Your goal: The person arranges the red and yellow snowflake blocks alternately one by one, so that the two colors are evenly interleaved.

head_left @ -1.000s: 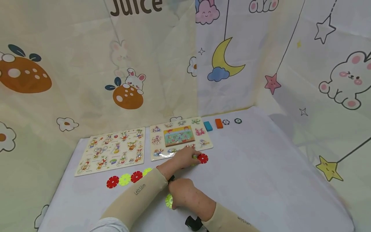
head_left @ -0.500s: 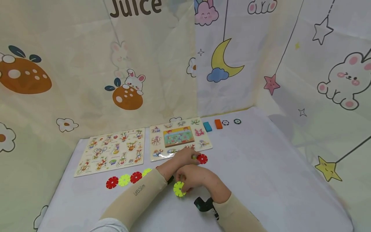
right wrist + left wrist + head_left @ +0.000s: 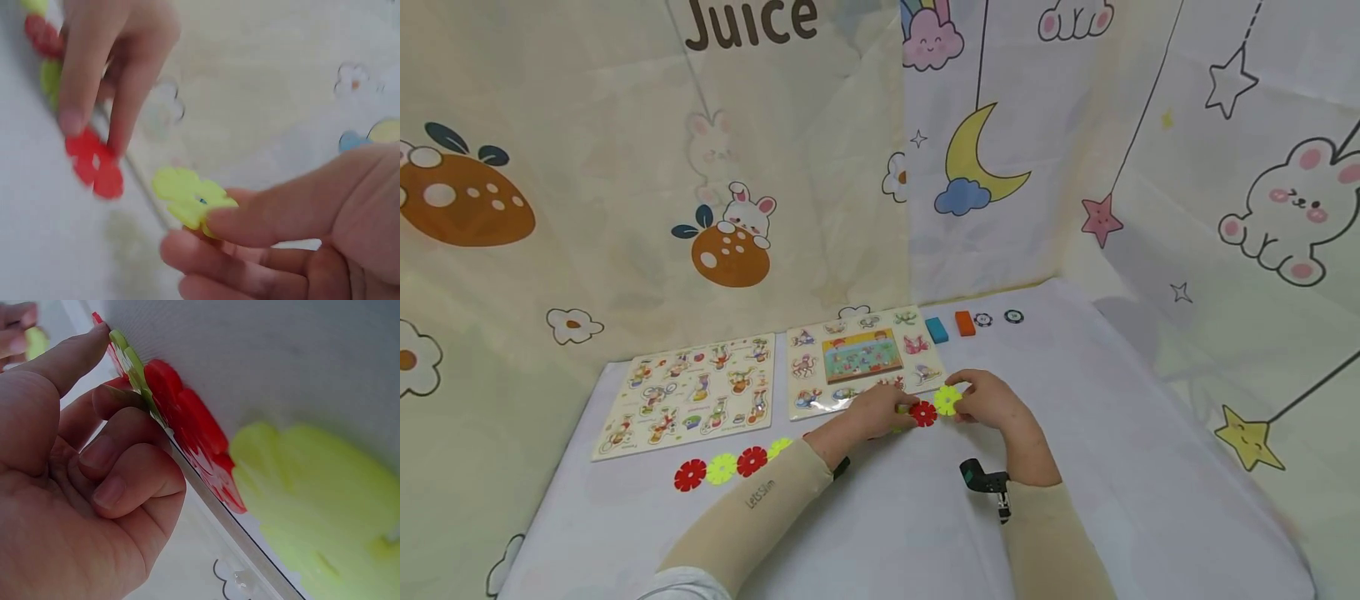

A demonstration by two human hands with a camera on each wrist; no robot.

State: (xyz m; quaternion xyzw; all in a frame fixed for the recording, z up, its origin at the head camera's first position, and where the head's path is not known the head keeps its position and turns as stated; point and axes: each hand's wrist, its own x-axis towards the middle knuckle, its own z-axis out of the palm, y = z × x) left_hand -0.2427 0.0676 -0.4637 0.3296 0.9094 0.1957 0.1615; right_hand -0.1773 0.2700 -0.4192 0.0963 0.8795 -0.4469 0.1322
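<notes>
My right hand [image 3: 994, 402] pinches a yellow-green snowflake disc [image 3: 947, 400] between thumb and fingers, just right of a red snowflake disc [image 3: 923, 414]. In the right wrist view the yellow-green disc [image 3: 187, 197] is tilted and apart from the red one [image 3: 97, 165]. My left hand [image 3: 878, 412] holds that red disc by its edges with thumb and forefinger, the other fingers curled. It ends a row of alternating red and yellow-green discs; a yellow-green disc [image 3: 722, 468] and another red disc [image 3: 752, 461] lie at the left. My left forearm hides the row's middle.
Behind the row lie two picture puzzle boards, the left one [image 3: 688, 396] and the right one [image 3: 917, 367]. Beyond them are a blue block [image 3: 937, 330], an orange block [image 3: 965, 323] and two round chips [image 3: 1014, 317]. Printed cloth walls stand behind the white table.
My right hand has lifted the yellow-green disc from near my left forearm and carried it forward and right, to the row's right end. My left hand has stayed at the red disc.
</notes>
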